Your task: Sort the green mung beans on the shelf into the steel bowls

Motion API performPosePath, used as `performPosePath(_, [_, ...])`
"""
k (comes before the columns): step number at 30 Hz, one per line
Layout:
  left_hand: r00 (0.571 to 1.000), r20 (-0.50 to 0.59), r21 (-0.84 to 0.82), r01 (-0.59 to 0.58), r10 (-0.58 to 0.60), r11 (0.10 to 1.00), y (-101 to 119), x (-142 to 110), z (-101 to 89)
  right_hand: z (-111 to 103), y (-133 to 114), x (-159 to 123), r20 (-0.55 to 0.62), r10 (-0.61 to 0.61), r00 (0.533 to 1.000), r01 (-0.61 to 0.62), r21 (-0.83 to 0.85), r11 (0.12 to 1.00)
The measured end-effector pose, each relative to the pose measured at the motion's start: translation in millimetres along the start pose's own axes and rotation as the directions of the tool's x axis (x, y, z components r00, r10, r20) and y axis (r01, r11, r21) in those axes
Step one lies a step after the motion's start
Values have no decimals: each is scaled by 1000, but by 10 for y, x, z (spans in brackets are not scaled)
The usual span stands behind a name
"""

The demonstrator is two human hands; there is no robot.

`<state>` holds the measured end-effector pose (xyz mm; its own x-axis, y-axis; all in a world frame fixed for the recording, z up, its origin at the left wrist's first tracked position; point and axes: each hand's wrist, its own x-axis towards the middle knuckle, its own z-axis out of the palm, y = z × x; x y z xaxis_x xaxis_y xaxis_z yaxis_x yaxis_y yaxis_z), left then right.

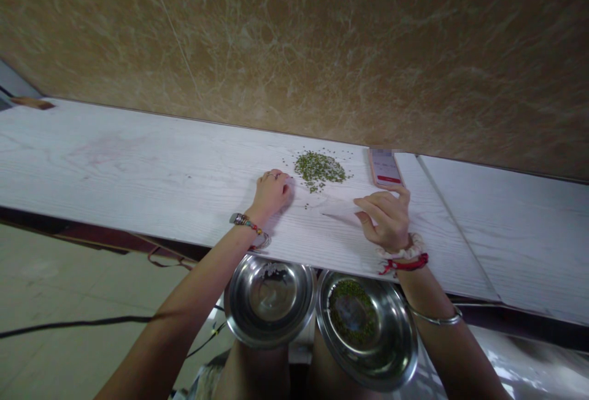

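A loose pile of small green beans (317, 169), with whitish bits among them, lies on the white wood-grain board. My left hand (273, 193) rests just left of the pile, fingers curled in; anything between the fingertips is hidden. To the right of the pile, my right hand (386, 217) pinches a thin whitish card-like piece (340, 208), which slants toward the beans and barely stands out against the board. Below the board's near edge, one steel bowl (232, 311) holds some white bits. A second steel bowl (400, 360) has green beans in it.
A phone (384, 167) with a lit screen lies on the board beyond my right hand. Behind the board (138, 161) rises a brown marbled wall (294, 50). Both bowls sit over my legs. A black cable (78, 325) runs at the lower left.
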<state>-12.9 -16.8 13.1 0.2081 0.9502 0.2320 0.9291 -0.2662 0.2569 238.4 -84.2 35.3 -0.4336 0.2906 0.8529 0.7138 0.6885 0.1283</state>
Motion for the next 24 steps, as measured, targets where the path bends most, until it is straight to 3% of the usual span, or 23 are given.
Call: performPosePath(24, [998,51,-5,32,-32,999,38,-3,-51,-53,-24,26,-27,-26,999,27,31,999])
